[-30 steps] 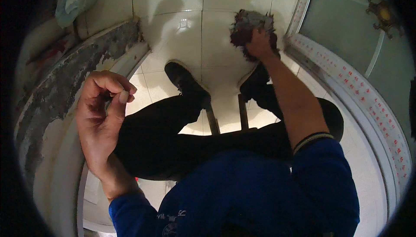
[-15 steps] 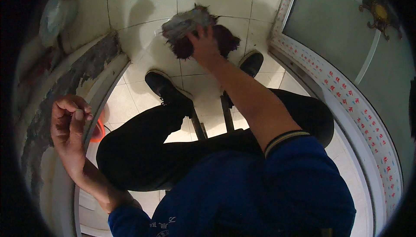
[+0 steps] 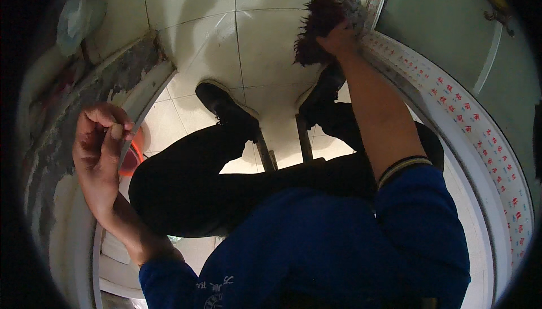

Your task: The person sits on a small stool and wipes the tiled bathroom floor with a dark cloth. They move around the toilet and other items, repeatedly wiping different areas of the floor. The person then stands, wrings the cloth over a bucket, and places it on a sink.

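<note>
My right hand (image 3: 340, 39) is closed on a shaggy rag (image 3: 320, 24), dark red with a grey patch at its right side. The rag is on the tiled floor in front of my right shoe, against the foot of the door frame at the right. My fingertips are partly sunk in its pile. On the left, my left hand (image 3: 97, 154) hangs in the air beside the worn wall edge, palm toward me. Its fingers curl in to meet the thumb, and I see nothing between them.
Pale floor tiles (image 3: 203, 49) lie ahead of my dark shoes (image 3: 223, 100). A white door frame with red print (image 3: 451, 106) curves along the right, with a glass panel beyond. At left are a peeling wall edge (image 3: 51, 162) and an orange basin (image 3: 135, 154). A low stool's legs (image 3: 305, 139) stand between my feet.
My right hand has carried the rag rightward across the floor from the middle to the door frame. The left hand keeps its curled shape, shifted only slightly in view.
</note>
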Tool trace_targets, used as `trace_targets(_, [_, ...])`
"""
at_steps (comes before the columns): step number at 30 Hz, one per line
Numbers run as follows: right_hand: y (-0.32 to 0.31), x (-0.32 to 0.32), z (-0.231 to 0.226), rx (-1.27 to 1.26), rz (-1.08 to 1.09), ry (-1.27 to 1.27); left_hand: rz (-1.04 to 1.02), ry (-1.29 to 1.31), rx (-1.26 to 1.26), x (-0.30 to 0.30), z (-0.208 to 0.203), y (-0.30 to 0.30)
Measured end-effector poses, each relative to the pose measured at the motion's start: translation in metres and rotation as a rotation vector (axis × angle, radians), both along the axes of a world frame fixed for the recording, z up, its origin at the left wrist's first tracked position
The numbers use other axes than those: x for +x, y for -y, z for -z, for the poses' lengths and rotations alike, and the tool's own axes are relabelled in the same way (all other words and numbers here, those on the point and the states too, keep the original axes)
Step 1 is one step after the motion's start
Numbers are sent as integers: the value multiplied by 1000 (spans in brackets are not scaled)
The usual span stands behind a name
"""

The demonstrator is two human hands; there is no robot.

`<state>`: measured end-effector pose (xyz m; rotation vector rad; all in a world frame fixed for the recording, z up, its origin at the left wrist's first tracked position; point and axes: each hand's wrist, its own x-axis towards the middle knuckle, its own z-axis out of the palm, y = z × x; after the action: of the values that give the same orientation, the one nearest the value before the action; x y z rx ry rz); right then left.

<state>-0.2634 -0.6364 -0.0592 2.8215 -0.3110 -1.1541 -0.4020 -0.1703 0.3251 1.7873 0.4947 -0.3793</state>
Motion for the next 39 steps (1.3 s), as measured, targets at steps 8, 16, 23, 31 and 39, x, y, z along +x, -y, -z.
trace_targets(8, [-2,-58,16,10,-361,26,-51,40,19,-2,-4,3])
trace_targets(16, [-152,-177,42,280,-485,-204,-7,68,-12,-6,-6,-10])
trace_targets(23, [-181,-151,-27,251,-483,-159,-18,29,-37,-6,-12,-5])
trace_targets(31, [-65,-44,-10,41,-493,-90,-71,41,-27,-8,-5,-1])
trace_targets(39, [-65,-78,-36,75,33,353,10,68,-31,-13,-6,-2])
